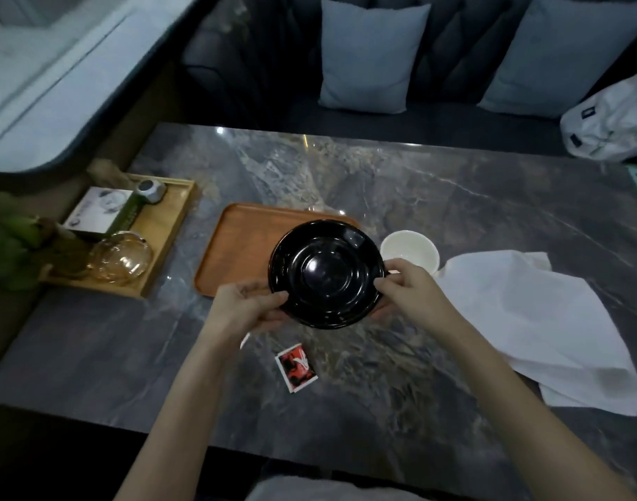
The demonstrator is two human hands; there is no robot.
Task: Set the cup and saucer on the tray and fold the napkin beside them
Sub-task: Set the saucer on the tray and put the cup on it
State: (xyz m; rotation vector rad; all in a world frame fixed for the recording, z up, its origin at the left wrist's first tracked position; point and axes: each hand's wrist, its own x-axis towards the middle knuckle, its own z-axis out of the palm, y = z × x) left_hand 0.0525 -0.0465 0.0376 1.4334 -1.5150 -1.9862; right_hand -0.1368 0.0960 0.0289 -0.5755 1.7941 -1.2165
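Note:
A glossy black saucer [326,273] is held in the air over the near right corner of the orange-brown tray [237,244]. My left hand [246,305] grips its left rim and my right hand [405,283] grips its right rim. A white cup [409,251] stands on the table just right of the tray, behind my right hand. The white napkin [541,320] lies rumpled and unfolded on the table to the right of the cup.
A light wooden tray [165,240] at the left holds a box, a bottle and an amber glass dish [120,258]. A small red packet [296,367] lies on the marble table [418,182] near me. A sofa with cushions and a white bag [610,121] are behind.

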